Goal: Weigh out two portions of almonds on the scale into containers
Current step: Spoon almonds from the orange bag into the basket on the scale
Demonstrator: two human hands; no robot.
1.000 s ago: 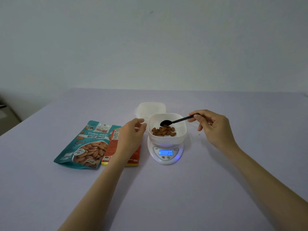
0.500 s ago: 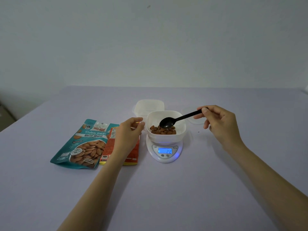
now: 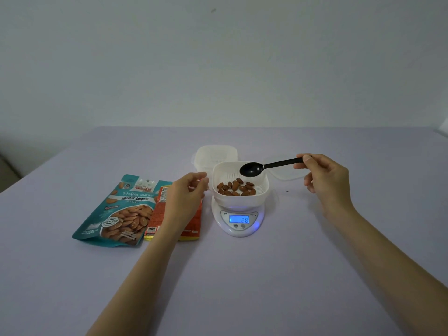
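Right hand (image 3: 324,178) grip pinches black plastic spoon (image 3: 266,165) at handle tip; empty bowl left of grip, over white plastic container (image 3: 264,190) on white digital scale (image 3: 238,230). Scoop small, avoid rim.

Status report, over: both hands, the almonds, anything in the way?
Right hand pinches black spoon, empty, above container. Left hand loosely curled beside it. Almonds in container on scale, display 28. Nothing obstructs.
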